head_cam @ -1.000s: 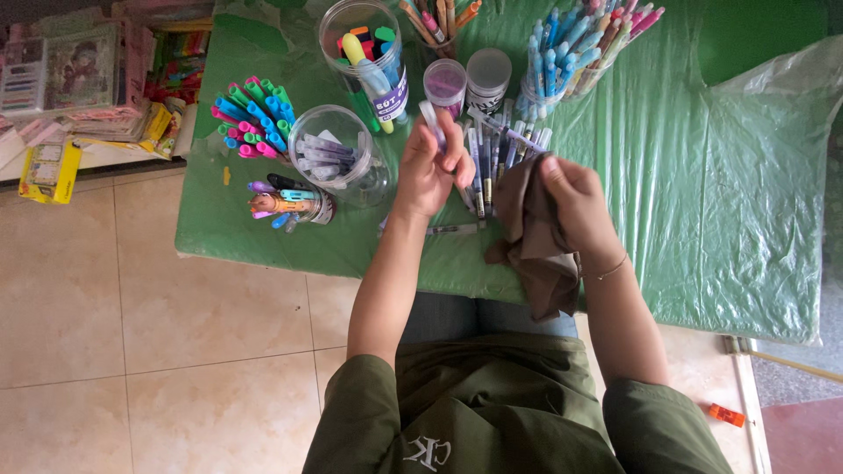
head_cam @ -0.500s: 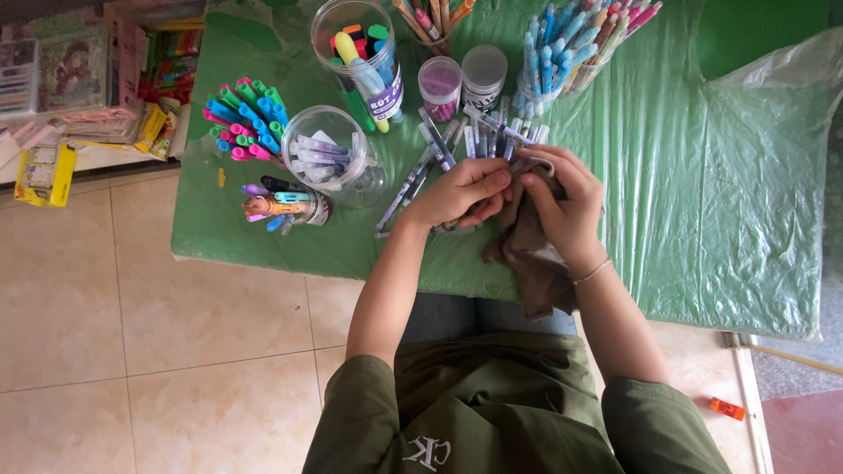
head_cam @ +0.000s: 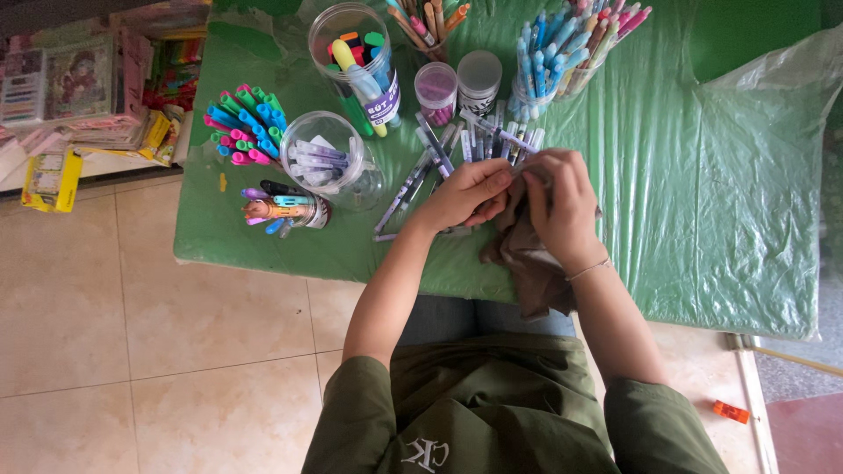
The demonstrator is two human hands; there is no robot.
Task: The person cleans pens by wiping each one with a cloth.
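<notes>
Brown cloth [head_cam: 527, 263] hanging lengthwise toward person, gripped by left hand [head_cam: 470, 193], right hand [head_cam: 562, 206]

Two hands [head_cam: 470, 193] [head_cam: 562, 202], one brown cloth [head_cam: 527, 263].

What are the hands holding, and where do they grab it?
Both the left hand and right hand grip a brown cloth at its bunched top; the rest hangs down.

Stationery shop; green table [head_cam: 263, 237] of pen jars [head_cam: 356, 53]; stacked books [head_cam: 61, 88]
</notes>
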